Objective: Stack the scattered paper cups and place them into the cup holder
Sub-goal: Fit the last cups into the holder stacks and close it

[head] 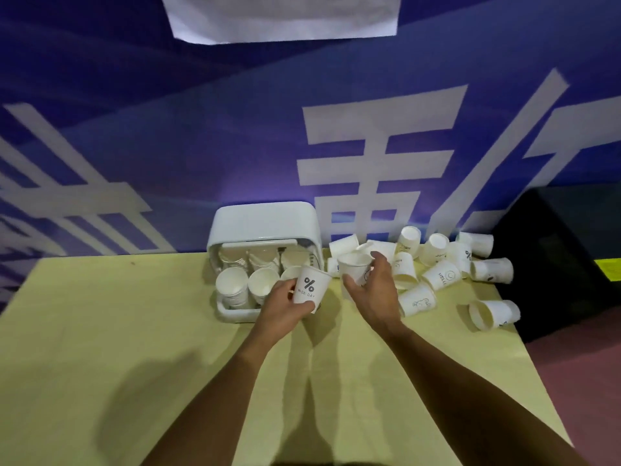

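Observation:
My left hand (285,309) grips an upright white paper cup printed "% NICE DAY" (311,284) just in front of the white cup holder (265,227). The holder's lid is swung up and back, and several stacks of white cups (232,286) stand in its tray. To the right, my right hand (373,290) holds another white paper cup (353,269), mouth up, above the table. A heap of scattered paper cups (440,274) lies on its sides right of my right hand.
The yellow table (134,348) runs to a blue banner wall behind. One cup (492,314) lies alone near the table's right edge. A dark box (564,257) stands beyond that edge, over a reddish floor.

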### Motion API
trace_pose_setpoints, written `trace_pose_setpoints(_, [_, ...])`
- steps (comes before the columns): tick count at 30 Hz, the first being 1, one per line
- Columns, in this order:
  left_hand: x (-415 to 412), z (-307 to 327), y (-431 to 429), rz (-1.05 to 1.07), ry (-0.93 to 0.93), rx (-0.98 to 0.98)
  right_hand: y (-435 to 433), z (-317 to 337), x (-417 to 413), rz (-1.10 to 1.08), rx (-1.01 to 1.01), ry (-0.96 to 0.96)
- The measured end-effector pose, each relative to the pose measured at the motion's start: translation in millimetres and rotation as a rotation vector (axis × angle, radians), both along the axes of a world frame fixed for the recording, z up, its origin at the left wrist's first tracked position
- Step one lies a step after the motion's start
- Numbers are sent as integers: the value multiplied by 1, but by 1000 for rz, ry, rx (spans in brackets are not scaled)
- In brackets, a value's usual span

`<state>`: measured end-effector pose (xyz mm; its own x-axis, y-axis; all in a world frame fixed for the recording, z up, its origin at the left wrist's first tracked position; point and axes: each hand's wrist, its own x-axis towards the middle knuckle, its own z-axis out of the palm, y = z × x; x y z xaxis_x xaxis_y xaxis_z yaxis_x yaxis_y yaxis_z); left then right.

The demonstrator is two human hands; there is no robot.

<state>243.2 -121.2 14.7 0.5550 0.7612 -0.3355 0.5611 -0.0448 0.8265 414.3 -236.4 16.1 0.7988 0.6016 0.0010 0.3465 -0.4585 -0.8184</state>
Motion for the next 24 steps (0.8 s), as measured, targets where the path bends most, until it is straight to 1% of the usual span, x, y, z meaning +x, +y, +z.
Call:
trace_pose_setpoints(3, [-27,13,12,128,-32,34,25,7,-23,115,52,-11])
trace_pose_setpoints(6, [-48,18,23,227,-57,87,44,13,-44,180,82,-6])
trace_pose_setpoints(11, [-65,22,35,292,-29,215,65,16,-67,258,149,-3])
trace_pose_setpoints(14, [-68,17,43,295,11,273,75,11,-73,278,112,-32])
trace_pose_setpoints(19, [-65,11,52,275,18,267,80,-1,-76,278,26,-72])
trace_pose_setpoints(24, [-56,6,58,242,-10,229,78,-8,-75,264,11,-96])
